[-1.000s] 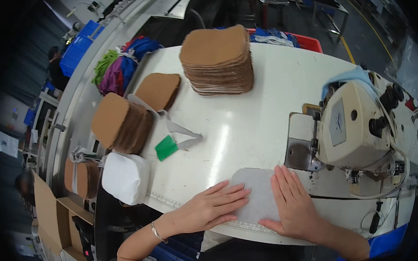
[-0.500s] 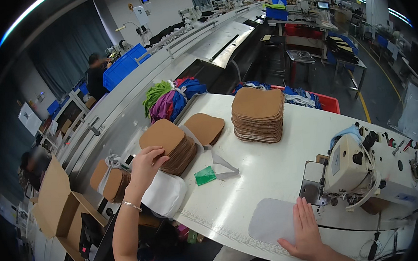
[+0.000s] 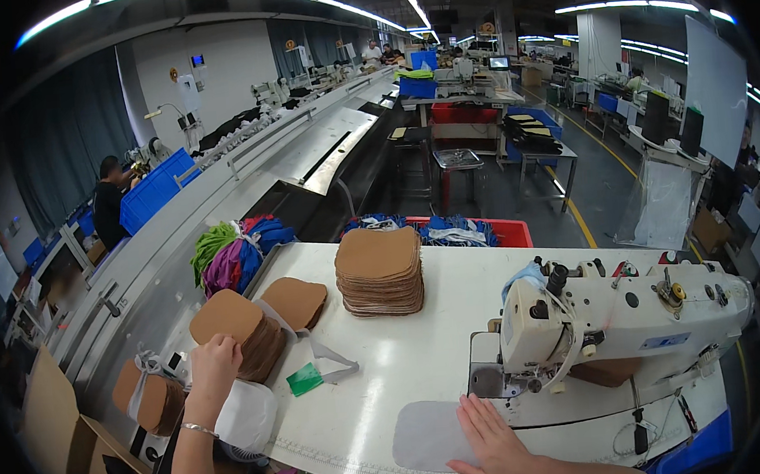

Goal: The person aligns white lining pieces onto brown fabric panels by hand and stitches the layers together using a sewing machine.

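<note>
My left hand [image 3: 216, 365] is at the near edge of a stack of brown rounded-square pieces [image 3: 227, 317]. Its fingers are bent and drawn together; what lies between the fingertips is hidden. My right hand [image 3: 493, 445] lies flat, fingers stretched out, over the right edge of a pale grey rounded piece [image 3: 425, 435] on the white table. That piece rests just in front of the sewing machine [image 3: 532, 328]. White pieces [image 3: 248, 417] lie beneath my left wrist, and a smaller brown pile [image 3: 294, 302] sits behind the stack.
A taller brown stack [image 3: 379, 270] stands mid-table. A green tag [image 3: 304, 380] lies by a grey strip [image 3: 336, 360]. At far left are a tied brown bundle [image 3: 151, 399] and an open cardboard box [image 3: 53, 409]. Colourful cloth bundles [image 3: 233, 254] lie behind; a red bin [image 3: 512, 233] stands beyond the table.
The view has turned, so everything sits further left and the machine shows more fully. My left fingers, spread at the stack's edge before, are now drawn together. My right hand stays flat on the grey piece.
</note>
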Motion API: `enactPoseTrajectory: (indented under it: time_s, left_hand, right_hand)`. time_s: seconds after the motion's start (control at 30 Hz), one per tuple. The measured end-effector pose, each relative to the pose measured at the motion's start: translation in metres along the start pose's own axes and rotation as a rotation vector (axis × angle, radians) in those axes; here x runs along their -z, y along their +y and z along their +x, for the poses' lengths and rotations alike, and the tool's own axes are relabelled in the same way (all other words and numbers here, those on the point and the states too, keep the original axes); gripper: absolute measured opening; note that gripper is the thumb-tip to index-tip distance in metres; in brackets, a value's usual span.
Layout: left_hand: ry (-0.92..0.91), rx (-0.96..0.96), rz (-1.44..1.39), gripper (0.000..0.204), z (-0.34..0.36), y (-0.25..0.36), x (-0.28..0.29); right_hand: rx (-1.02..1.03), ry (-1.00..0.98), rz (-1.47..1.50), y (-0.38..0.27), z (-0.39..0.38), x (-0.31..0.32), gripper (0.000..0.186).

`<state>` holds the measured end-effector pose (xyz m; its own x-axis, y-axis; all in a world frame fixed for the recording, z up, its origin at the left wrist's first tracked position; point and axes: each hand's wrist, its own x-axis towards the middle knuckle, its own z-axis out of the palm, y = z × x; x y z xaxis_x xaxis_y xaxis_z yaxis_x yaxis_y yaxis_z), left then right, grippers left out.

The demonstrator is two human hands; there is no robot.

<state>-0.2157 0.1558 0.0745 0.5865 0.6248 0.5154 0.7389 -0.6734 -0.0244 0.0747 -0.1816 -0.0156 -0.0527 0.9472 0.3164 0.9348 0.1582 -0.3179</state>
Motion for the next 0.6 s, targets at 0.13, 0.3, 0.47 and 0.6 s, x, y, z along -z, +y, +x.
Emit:
enactPoseTrajectory:
  time_s: [0.13,0.3,0.47,0.6]
  left_hand:
    - [0.035,-0.026,0.085,0.004,-0.002,-0.008,-0.011]
    - [0.035,0.039,0.028,0.003,0.003,-0.006,-0.007]
    - [0.119,-0.001,-0.199,0.008,0.003,-0.018,-0.009]
    - [0.086,0.171,-0.206,0.011,0.006,-0.021,-0.009]
  right_hand:
    - [0.017,0.039,0.039,0.001,0.001,-0.002,0.084]
    - [0.023,0.066,0.047,0.002,-0.001,-0.002,0.082]
    - [0.039,0.104,0.023,0.002,-0.002,-0.002,0.078]
    - [0.023,0.095,0.036,0.001,-0.002,-0.003,0.077]
